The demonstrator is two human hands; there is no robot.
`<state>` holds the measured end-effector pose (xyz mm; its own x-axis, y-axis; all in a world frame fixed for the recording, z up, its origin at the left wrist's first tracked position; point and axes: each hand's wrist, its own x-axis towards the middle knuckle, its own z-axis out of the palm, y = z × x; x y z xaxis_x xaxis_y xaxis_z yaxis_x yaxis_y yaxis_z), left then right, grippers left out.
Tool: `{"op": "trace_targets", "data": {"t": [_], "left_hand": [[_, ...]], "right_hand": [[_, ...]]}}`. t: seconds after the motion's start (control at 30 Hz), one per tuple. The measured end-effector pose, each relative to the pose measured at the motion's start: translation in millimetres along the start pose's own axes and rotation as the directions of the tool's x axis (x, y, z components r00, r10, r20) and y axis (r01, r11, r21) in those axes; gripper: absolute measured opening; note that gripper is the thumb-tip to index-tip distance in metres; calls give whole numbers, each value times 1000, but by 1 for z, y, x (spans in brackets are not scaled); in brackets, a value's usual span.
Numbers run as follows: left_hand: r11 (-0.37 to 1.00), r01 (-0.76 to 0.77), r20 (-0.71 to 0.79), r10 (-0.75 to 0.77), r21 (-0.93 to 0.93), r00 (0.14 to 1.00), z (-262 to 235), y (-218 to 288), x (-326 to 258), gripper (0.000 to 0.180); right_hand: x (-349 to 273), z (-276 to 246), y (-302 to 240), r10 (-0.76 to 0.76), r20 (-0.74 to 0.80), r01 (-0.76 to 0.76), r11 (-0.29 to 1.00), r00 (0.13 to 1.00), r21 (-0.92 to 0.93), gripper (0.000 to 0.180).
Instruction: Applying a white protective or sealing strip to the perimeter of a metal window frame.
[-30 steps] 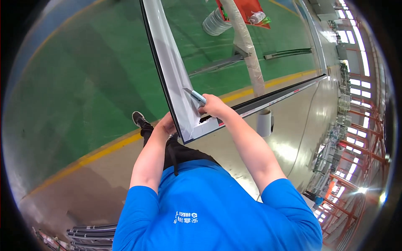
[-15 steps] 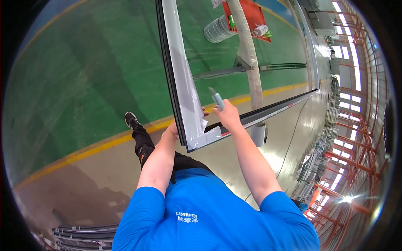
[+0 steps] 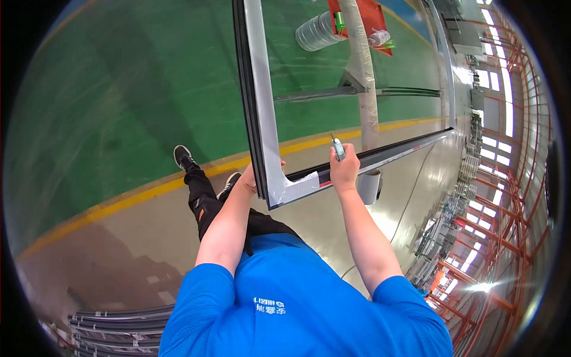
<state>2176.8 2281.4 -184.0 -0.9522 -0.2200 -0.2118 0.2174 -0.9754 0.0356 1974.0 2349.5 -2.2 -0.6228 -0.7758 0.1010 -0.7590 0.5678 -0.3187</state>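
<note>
A large window-type frame (image 3: 266, 119) with white faces and black edges stands in front of me, its near corner close to my waist. My left hand (image 3: 249, 177) is closed around its left bar just above that corner; fingertips show on the inner side, and the bar hides the rest. White film (image 3: 304, 182) with a ragged edge covers the corner. In my right hand (image 3: 345, 171) is a utility knife (image 3: 338, 150) with a pale blue handle, blade pointing up and away. This hand is over the near bar, right of the torn film; whether it touches the bar I cannot tell.
A wrapped post (image 3: 364, 71) and a grey crossbar (image 3: 318, 94) support the frame. Beyond are a clear water-cooler bottle (image 3: 313, 34) and a red tray (image 3: 382, 27). A white roll (image 3: 368, 189) hangs beneath the near bar. Dark profiles (image 3: 119, 326) lie stacked at lower left.
My right hand has moved right along the near bar with the knife, away from the corner. The left hand stays on the frame. A second shoe has come into view.
</note>
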Motion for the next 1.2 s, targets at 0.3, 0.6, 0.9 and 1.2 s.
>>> {"op": "trace_targets", "data": {"t": [0.3, 0.6, 0.9, 1.2], "left_hand": [[935, -295, -533, 353, 195, 769, -85, 3, -62, 12], [932, 69, -697, 215, 355, 684, -8, -15, -77, 8], [974, -98, -478, 187, 205, 858, 5, 54, -23, 16], [988, -46, -131, 26, -149, 991, 48, 58, -11, 49]], "right_hand": [[-4, 8, -3, 14, 13, -14, 1000, 1000, 18, 22], [-3, -6, -11, 107, 43, -111, 988, 993, 106, 19], [14, -7, 7, -24, -113, 41, 987, 993, 158, 20], [13, -9, 36, 173, -152, -135, 963, 973, 231, 17]]}}
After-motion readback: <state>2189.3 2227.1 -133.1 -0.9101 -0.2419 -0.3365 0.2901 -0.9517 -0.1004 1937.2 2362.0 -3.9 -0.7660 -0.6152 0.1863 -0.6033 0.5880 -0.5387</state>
